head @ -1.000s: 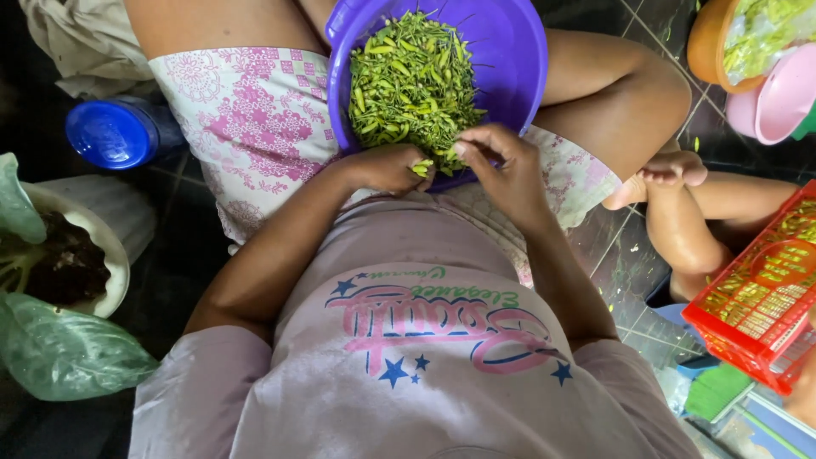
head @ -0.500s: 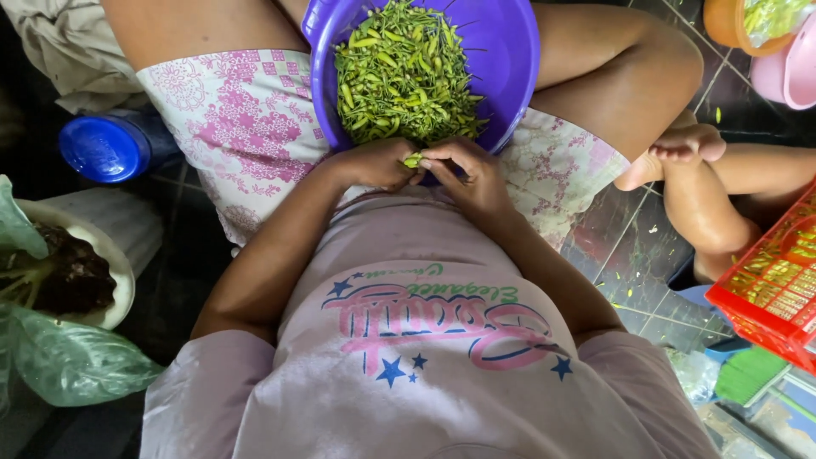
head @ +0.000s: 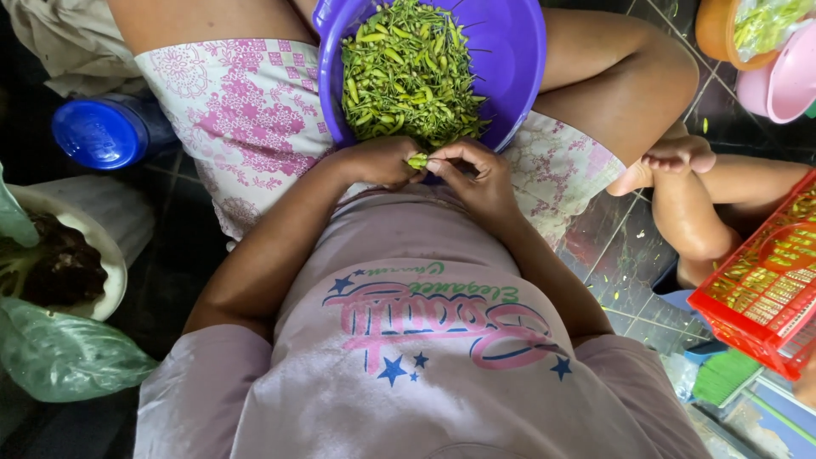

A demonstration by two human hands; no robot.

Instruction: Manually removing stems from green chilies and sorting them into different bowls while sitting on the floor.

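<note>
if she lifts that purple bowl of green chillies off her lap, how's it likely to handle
Probably light for its size: the purple bowl looks like thin plastic, and the small green chillies are slender. It may flex. It rests tilted on her lap, heaped on one side, so it could tip and spill.

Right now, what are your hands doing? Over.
Left hand and right hand pinch one green chili. Purple bowl on lap, full. Nothing blocking.

I lose the purple basin [head: 518, 51] past twelve o'clock; my fingers [head: 446, 166] hide most of the green pod [head: 416, 161].
</note>
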